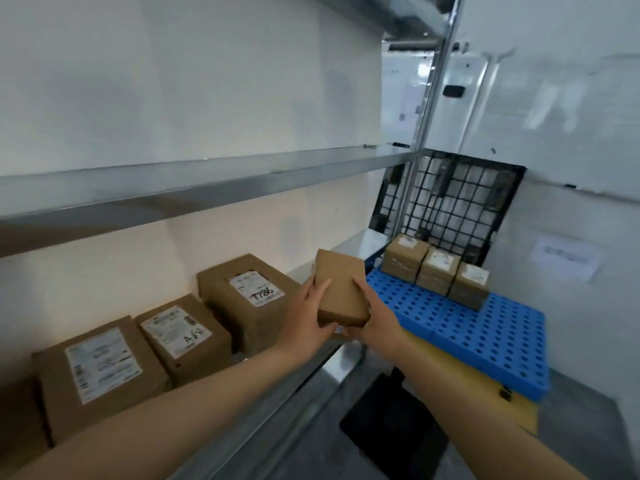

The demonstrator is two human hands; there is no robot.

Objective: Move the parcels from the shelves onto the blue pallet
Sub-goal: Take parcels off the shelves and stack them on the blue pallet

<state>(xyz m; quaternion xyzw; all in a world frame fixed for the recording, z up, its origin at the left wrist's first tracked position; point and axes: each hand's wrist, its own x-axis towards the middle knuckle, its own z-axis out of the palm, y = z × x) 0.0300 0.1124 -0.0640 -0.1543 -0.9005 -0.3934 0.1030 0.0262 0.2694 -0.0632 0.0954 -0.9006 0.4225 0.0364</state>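
A small plain cardboard parcel point(341, 289) is held in the air between both hands, just past the right end of the lower shelf. My left hand point(308, 311) grips its left side and my right hand point(375, 318) grips its right side and bottom. To the right, lower down, lies the blue pallet point(485, 337) with three small labelled parcels point(437, 273) in a row at its far edge. Three larger labelled parcels point(249, 299) remain on the lower shelf point(284, 393) to the left of my hands.
An empty metal shelf point(207, 181) runs above the lower one, with a steel upright point(429, 98) at its right end. A black grid pallet point(450, 202) leans on the wall behind the blue one. A black mat point(391, 431) and a yellow board point(478, 386) lie on the floor.
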